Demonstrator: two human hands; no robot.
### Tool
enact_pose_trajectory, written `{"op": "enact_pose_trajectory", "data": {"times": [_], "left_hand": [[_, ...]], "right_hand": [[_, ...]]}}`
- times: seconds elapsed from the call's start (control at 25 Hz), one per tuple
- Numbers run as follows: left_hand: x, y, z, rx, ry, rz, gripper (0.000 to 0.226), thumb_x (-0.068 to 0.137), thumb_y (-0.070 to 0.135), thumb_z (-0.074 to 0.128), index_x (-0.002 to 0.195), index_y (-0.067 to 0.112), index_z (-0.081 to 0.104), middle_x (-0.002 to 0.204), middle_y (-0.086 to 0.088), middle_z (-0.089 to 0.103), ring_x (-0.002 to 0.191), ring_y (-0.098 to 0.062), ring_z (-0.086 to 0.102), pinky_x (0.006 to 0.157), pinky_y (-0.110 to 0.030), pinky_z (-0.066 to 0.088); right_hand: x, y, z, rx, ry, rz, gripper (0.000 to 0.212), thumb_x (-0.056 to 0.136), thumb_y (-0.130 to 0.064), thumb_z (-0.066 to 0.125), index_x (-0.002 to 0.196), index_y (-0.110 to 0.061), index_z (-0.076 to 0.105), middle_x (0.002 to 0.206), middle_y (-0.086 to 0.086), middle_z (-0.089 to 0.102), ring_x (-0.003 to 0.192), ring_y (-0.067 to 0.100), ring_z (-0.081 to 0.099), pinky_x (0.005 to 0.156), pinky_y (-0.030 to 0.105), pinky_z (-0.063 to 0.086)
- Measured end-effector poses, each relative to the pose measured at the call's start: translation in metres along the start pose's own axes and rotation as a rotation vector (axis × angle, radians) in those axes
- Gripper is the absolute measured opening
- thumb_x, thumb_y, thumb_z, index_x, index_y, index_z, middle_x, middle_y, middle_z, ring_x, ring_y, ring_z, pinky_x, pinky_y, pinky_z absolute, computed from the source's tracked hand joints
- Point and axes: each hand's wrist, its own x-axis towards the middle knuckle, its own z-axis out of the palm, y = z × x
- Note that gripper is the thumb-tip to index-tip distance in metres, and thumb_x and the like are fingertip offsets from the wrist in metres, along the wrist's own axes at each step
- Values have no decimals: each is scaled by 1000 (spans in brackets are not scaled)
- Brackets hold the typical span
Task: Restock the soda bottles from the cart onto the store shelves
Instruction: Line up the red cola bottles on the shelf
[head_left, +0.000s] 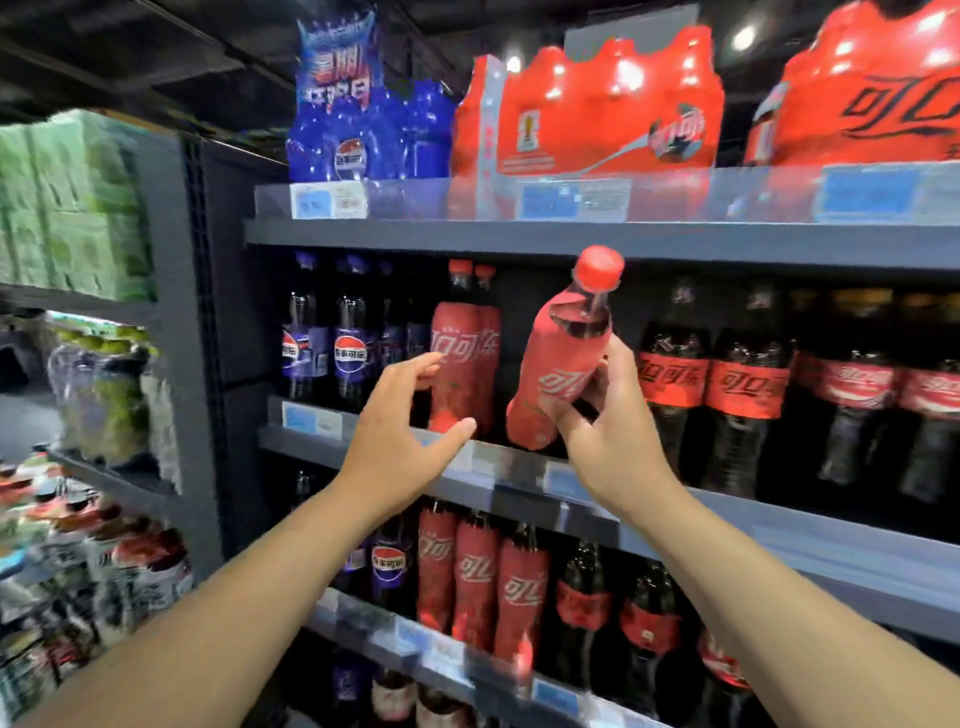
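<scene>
Head view: far left, green shrink-wrapped packs (67, 208) sit on a neighbouring rack. On the middle shelf (311, 448), dark Pepsi bottles (353, 353) with blue labels stand behind a clear lip. Next, the left hand (400, 421) is open, fingers spread, just in front of two upright red-sleeved bottles (465, 353); whether it touches them cannot be told. Right of those, a dark gap (517, 332) runs back into the shelf. In front of it the right hand (615, 426) grips the lower half of a red bottle (563, 364). It is smooth, waisted plastic, tilted with its red cap up and to the right, level with the grey upper shelf edge (415, 236). Its base hangs just above the shelf lip. Further right, black cola bottles (711, 384) with red labels stand shoulder to shoulder.
</scene>
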Motion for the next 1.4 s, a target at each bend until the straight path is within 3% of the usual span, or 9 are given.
{"op": "enact_pose_trajectory", "data": {"times": [0.2,0.32,0.44,0.6,0.72,0.84,1.0,1.24,1.4], "left_hand": [[23,-49,-1,-44,-1,-135,74,83,32,80,145,28,42,137,9,46,123,-5,47,106,-29,38],[38,-67,2,-96,-76,-221,83,80,40,82,148,32,34,138,14,44,122,-6,46,105,-31,38],[51,-78,9,-180,-163,-297,95,75,47,84,150,33,27,120,24,44,115,-3,44,94,-25,38],[62,-90,19,-188,-236,-339,87,74,47,86,142,33,33,101,37,43,83,29,50,69,-4,35],[67,-96,24,-195,-295,-374,69,74,41,87,128,27,47,108,16,65,91,10,61,74,-12,48],[68,-94,22,-96,-333,-355,53,76,44,85,109,31,46,94,26,53,80,12,51,60,-10,39],[69,-97,22,-93,-365,-332,46,78,47,83,109,31,54,103,18,62,95,-4,60,76,-23,48],[66,-103,27,-72,-366,-293,55,78,48,81,122,30,54,112,12,69,107,-17,66,97,-44,52],[62,-102,28,3,-329,-254,48,80,51,79,117,38,52,106,21,67,100,-8,66,95,-42,53]], "right_hand": [[12,29,33,-205,-51,126,64,91,-6,68,145,-27,41,119,-16,67,106,-2,65,94,20,50],[31,36,43,-231,-33,238,38,95,-23,69,126,-25,47,109,-13,68,94,-5,64,73,9,50],[50,41,44,-279,-40,293,41,97,-33,67,132,-26,47,103,-11,68,89,0,65,60,4,45],[50,46,37,-325,-126,380,60,94,-35,69,147,-27,40,104,-16,69,86,-5,65,69,10,49],[46,52,37,-427,-255,432,59,86,-35,78,137,-22,51,113,-8,71,100,8,70,91,29,57],[48,51,40,-453,-263,466,55,80,-44,83,124,-26,54,109,-10,69,94,7,68,78,22,54],[48,55,41,-485,-230,500,51,74,-52,85,111,-30,59,86,-19,69,73,-5,64,56,12,43],[49,61,49,-541,-235,556,106,69,-66,82,153,-16,40,122,-1,70,96,15,70,77,25,51],[49,61,51,-608,-240,561,67,68,-71,79,114,-24,65,86,-10,72,70,8,67,56,24,47]]}}
